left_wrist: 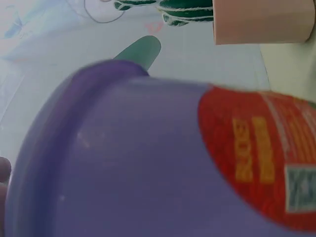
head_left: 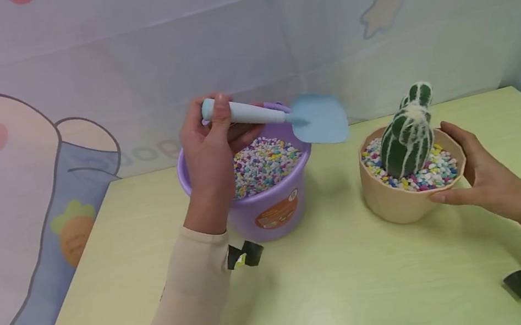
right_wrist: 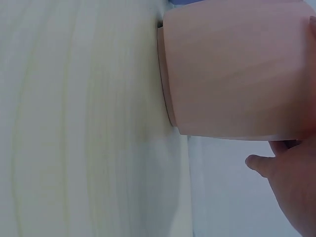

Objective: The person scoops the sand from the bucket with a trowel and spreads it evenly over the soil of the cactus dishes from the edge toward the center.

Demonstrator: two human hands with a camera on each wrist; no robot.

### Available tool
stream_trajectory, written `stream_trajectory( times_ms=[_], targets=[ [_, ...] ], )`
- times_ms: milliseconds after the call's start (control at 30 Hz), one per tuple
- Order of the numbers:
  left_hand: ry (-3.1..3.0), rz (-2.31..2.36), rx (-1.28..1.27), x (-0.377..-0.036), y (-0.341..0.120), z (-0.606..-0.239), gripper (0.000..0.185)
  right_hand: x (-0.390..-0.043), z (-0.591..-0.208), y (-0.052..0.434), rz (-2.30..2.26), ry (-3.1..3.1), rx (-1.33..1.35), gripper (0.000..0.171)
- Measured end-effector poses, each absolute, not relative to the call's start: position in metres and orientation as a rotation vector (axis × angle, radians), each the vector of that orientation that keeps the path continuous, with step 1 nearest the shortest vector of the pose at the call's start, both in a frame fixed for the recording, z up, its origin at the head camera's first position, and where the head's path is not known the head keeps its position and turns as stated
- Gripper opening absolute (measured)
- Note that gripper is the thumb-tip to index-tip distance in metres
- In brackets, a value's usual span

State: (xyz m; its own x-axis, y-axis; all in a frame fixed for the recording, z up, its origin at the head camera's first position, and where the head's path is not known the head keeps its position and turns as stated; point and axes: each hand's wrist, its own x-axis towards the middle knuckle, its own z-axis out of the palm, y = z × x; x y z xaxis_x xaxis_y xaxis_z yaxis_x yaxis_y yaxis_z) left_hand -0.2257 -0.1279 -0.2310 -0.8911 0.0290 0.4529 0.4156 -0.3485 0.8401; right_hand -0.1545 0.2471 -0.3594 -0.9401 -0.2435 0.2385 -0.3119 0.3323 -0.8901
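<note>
The left hand [head_left: 210,147] grips a small blue shovel [head_left: 284,116] by its handle, fingers and thumb curled round it. The shovel is held level in the air, its flat blade pointing right and hanging just past the right rim of a purple bucket [head_left: 267,211]. No pebbles show on the blade. The bucket stands on the pale green table [head_left: 338,285], towards the far side and left of the middle, and is filled with small coloured pebbles [head_left: 263,165] in white, pink, green and purple. An orange label sits on its near wall. In the left wrist view the bucket's purple wall [left_wrist: 123,163] fills most of the picture, with the label a blurred red and the shovel blade [left_wrist: 140,52] showing beyond the rim.

To the right of the bucket, well apart from it, stands a beige pot [head_left: 396,202] holding a green, white-striped cactus [head_left: 407,136] set upright in the same coloured pebbles. The right hand [head_left: 479,170] cups the pot's right wall, fingers lightly curved round the far rim and thumb against the near side. The right wrist view shows the pot's smooth side [right_wrist: 232,74] on the table and the thumb [right_wrist: 264,165] just beside it.

A cartoon-printed cloth [head_left: 15,163] hangs behind the table.
</note>
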Motion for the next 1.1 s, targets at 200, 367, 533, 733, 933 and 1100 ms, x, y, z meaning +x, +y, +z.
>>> stream_trajectory(
  times_ms=[200, 367, 533, 733, 933, 1100],
  targets=[
    [-1.594, -2.303, -0.547, -0.225, -0.152, -0.228, 0.024, -0.155, -0.360, 0.242, 1.648, -2.508, 0.498, 0.115],
    [-1.494, -2.341, -0.484, -0.227, -0.179, -0.223, 0.024, -0.153, -0.357, 0.244, 1.685, -2.502, 0.573, 0.115],
    [-1.418, -2.354, -0.429, -0.228, -0.204, -0.221, 0.022, -0.153, -0.356, 0.244, 1.719, -2.483, 0.615, 0.110],
    [-1.425, -2.377, -0.350, -0.227, -0.224, -0.224, 0.024, -0.158, -0.358, 0.238, 1.692, -2.487, 0.554, 0.110],
    [-1.474, -2.368, -0.288, -0.228, -0.229, -0.237, 0.024, -0.161, -0.360, 0.237, 1.737, -2.487, 0.567, 0.112],
    [-1.569, -2.320, -0.256, -0.233, -0.224, -0.247, 0.024, -0.160, -0.361, 0.240, 1.791, -2.445, 0.600, 0.110]
  ],
)
